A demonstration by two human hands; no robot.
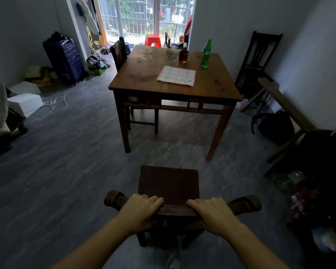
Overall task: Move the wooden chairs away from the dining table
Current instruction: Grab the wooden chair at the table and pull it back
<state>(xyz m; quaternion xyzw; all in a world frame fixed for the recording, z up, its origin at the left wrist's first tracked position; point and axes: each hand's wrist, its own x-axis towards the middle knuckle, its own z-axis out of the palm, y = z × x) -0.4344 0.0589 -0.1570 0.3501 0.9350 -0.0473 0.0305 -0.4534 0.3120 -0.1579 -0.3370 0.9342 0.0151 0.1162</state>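
On the grey floor well clear of the desk (175, 80), a wooden chair (169, 184) stands with its seat pointing toward the desk and its back toward the person, who grips the curved top rail from behind. The left hand (141, 209) and the right hand (211, 214) are both closed over that rail, fingers curled forward across it, each about as far from the rail's centre as the other, so neither has the nearer reach. The rail's long axis runs left to right across the view, square to the line between person and desk; any further pull would likely run straight back along that line, toward the camera. A second chair (119, 53) sits tucked against the desk's far left side, its legs visible beneath the top, and another chair back (167, 40) shows at the far edge, so the job looks only partly done. A dark chair (257, 61) rests by the right wall, apart from the desk. On the desk stand an amber bottle (183, 52) and a green bottle (206, 53), beside a checked cloth (176, 75).
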